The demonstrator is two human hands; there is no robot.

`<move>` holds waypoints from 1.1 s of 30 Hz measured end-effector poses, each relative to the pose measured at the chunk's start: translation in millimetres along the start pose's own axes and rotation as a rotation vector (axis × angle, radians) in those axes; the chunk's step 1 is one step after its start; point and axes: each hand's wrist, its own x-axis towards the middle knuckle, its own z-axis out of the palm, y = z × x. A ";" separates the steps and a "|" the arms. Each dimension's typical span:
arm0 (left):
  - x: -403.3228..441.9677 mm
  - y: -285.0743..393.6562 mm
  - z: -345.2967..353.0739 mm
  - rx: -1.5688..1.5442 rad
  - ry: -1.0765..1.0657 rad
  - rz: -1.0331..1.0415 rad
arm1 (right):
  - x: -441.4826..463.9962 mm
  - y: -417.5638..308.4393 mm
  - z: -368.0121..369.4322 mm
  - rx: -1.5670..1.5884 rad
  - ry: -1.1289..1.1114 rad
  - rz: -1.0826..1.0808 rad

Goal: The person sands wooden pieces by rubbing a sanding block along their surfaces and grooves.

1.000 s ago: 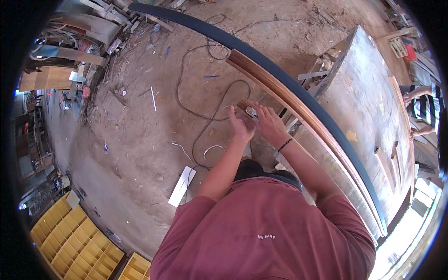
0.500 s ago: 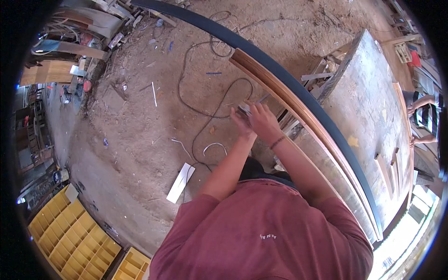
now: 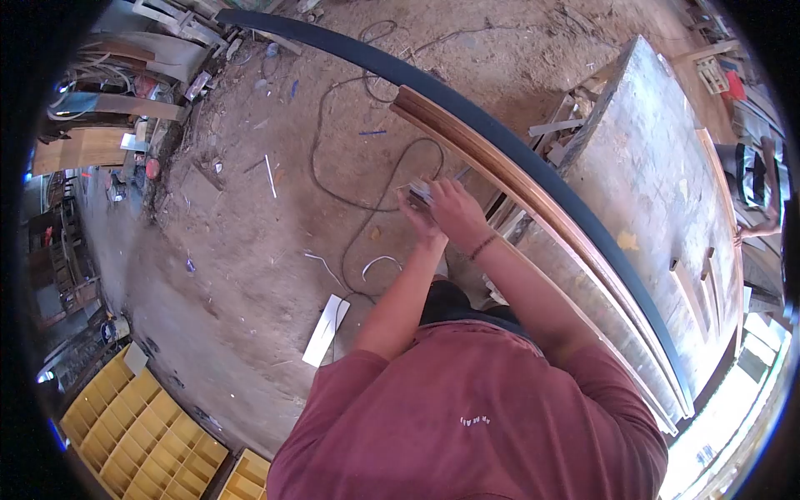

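My left hand (image 3: 423,223) is closed around a small wooden piece (image 3: 418,192), holding it from below and the left. On its upper right side my right hand (image 3: 454,210) is closed over something small and pale that I cannot make out, pressed against the piece. Both hands are together above the dirt floor, to the left of a long brown wooden moulding (image 3: 475,157). A long dark curved strip (image 3: 508,143) runs alongside that moulding.
A large stained tabletop (image 3: 646,150) stands at the right, with short wood strips (image 3: 688,296) on it. Another person's hand (image 3: 760,229) is at its far edge. A cable (image 3: 315,142) winds over the floor. A yellow compartmented tray (image 3: 142,417) lies lower left.
My right hand has shifted left over the piece, covering more of it. Both hands sit slightly further left in view. The other person's arms have moved at the far edge.
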 end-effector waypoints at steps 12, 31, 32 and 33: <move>-7.7 0.4 3.6 0.240 -0.052 0.032 | -3.3 -4.0 0.0 -0.020 0.024 0.007; -12.7 1.2 8.8 0.066 -0.057 -0.022 | 6.7 -9.2 7.6 -0.006 -0.071 0.087; -6.3 1.3 7.7 0.040 -0.105 -0.016 | 3.3 -5.0 4.6 0.000 -0.039 0.067; -1.6 0.3 1.1 0.040 -0.104 -0.017 | -6.6 -0.7 2.7 0.009 -0.018 0.042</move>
